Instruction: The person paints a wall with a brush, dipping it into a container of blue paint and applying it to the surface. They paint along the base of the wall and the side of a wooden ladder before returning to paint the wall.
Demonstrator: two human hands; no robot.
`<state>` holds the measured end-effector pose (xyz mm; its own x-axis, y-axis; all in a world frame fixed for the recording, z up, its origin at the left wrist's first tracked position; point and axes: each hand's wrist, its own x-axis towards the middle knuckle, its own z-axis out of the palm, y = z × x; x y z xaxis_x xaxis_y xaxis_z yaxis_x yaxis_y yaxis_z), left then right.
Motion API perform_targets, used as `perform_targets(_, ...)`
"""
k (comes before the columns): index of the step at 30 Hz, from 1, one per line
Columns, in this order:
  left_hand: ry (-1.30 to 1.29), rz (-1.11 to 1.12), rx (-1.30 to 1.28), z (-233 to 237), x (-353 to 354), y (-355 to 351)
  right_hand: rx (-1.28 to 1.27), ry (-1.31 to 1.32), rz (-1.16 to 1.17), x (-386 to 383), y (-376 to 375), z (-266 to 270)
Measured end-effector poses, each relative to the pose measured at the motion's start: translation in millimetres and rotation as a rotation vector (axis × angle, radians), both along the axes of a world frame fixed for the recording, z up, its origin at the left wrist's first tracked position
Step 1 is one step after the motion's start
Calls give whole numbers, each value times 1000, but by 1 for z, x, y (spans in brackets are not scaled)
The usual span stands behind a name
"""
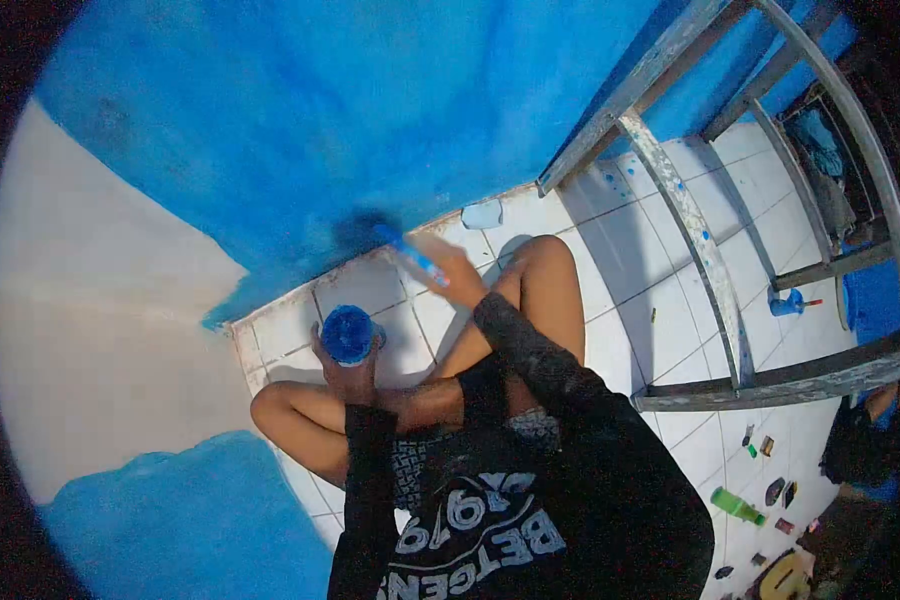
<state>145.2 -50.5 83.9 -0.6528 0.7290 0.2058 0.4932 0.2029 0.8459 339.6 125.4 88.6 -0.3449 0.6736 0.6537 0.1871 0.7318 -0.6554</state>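
My left hand (345,372) is wrapped around a cup of blue paint (348,335), held upright above the floor in front of my crossed legs. In my right hand (454,275) is a paintbrush (415,260), its bristle end toward the lower part of the blue wall (370,120). The brush and hand are slightly smeared by motion. The brush tip overlaps a dark shadow on the wall just above the floor edge. To the left, a pale unpainted area (110,290) borders the blue paint.
A wooden ladder (685,200) stands on the right, splashed with paint. A light blue piece (482,214) lies by the wall's foot on the white tiled floor (610,250). A paint-stained roller or brush (788,303), a green bottle (738,505) and several small items lie at right.
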Motion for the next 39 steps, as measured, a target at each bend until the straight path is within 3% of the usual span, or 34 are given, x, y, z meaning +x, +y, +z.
perform_targets(1, -31, 12, -4, 12, 6, 0, -160, -32, -4, 13, 8, 2)
perform_targets(2, -62, 25, -5, 18, 9, 1, -126, 49, -102, 26, 20, 0)
perform_targets(3, -64, 31, -1, 4, 2, 0, -436, 178, -164, 43, 21, 9)
perform_targets(5, -211, 9, 139, -35, -14, -2, -237, 168, -399, 80, 32, 11)
perform_targets(7, -216, 15, 94, -3, 0, 1, -507, 415, -557, 107, 41, 3)
perform_targets(8, -219, 14, 39, 10, 7, 1, -508, 407, -551, 115, 49, -5)
perform_targets(11, -106, -2, -58, 8, 3, 2, -368, 598, -834, 114, 64, -16)
perform_targets(12, -98, 11, -53, -12, -7, 1, -372, 604, -819, 97, 57, -8)
perform_targets(14, 93, -91, -70, -66, -30, 5, -260, 372, -960, 49, 35, 4)
perform_targets(15, -13, 6, -100, 2, 0, 2, -84, 242, -931, 22, 28, 0)
perform_targets(16, -9, 18, -100, -4, 1, -1, 87, 111, -900, -6, 17, -4)
perform_targets(18, -236, 3, 135, -20, -6, -3, -147, 222, -627, -60, -22, 12)
perform_targets(21, -160, 119, 229, -20, -6, -12, 15, 125, -124, -112, -56, -4)
perform_targets(25, -107, 351, 100, 21, 1, -12, 26, 98, 127, -151, -45, 1)
perform_targets(28, -112, 295, 214, 9, -6, -15, -31, 7, 70, -118, -12, -4)
perform_targets(30, -114, 291, 242, 1, -8, -16, -305, 27, 86, -70, -9, 16)
perform_targets(32, -110, 293, 259, 0, -8, -17, 4, -21, -177, -24, -3, 18)
perform_targets(34, -109, 281, 282, 6, -8, -16, -165, 19, -444, 8, -7, 14)
perform_targets(37, -126, 305, 312, -6, -4, -12, -89, 41, -527, 15, -18, 21)
perform_targets(39, 62, 320, 357, -35, -8, -7, -105, 33, -364, -11, -31, 36)
